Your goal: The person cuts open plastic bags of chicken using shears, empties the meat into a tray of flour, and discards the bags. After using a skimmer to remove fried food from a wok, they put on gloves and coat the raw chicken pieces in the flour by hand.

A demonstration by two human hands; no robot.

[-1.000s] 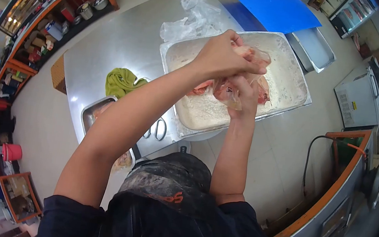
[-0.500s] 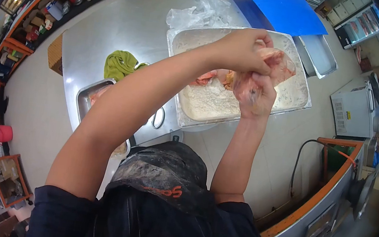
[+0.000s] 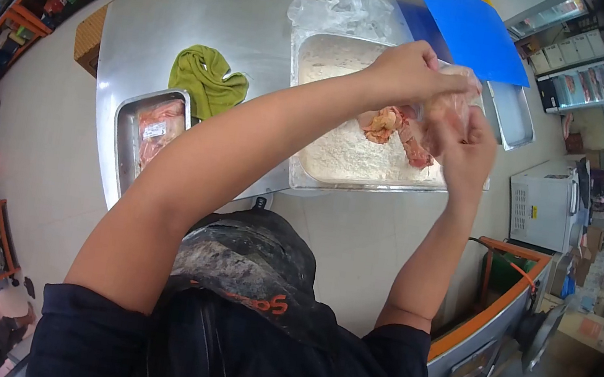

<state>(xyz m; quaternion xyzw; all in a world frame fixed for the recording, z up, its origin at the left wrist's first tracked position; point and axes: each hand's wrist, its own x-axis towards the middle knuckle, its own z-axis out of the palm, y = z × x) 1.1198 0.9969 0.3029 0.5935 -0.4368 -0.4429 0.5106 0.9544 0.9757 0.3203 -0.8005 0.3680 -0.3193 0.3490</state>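
Observation:
My left hand (image 3: 411,73) is closed on a clear plastic bag (image 3: 458,95), pinching its upper part. On the bag's other side, my right hand (image 3: 466,150) grips it with bent fingers. Just below the bag, a reddish strip of raw meat (image 3: 417,149) hangs or lies over the flour. Beside it is a yellowish-pink raw piece (image 3: 382,125). Both show above a large metal tray (image 3: 307,181) spread with white flour (image 3: 341,155). My left forearm hides part of the tray.
A smaller metal pan (image 3: 121,155) holds packed raw meat (image 3: 160,126), beside a green cloth (image 3: 207,83). Crumpled clear plastic (image 3: 347,6) lies behind the flour tray. A blue sheet (image 3: 474,31) and another metal tray (image 3: 512,114) are at the right.
Both hands and the bag have shifted right in view. The bag looks emptier, and the reddish meat strip now shows below it. The camera view has turned slightly, uncovering more of the small pan.

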